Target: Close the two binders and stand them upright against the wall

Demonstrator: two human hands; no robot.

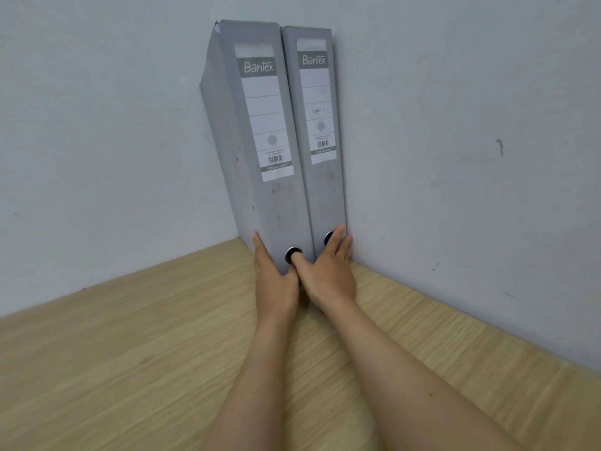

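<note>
Two grey Bantex binders stand shut and upright in the corner of the room, spines toward me. The left binder (263, 138) touches the right binder (320, 125), which rests against the right wall (455, 141). My left hand (274, 281) grips the bottom of the left binder, fingers along its left side. My right hand (328, 271) lies flat on the foot of both spines, thumb at the left binder's finger hole and fingers over the right binder's hole.
A light wooden tabletop (130, 369) meets the left wall (97, 141) and the right wall in a corner behind the binders. A small dark mark (500, 147) shows on the right wall.
</note>
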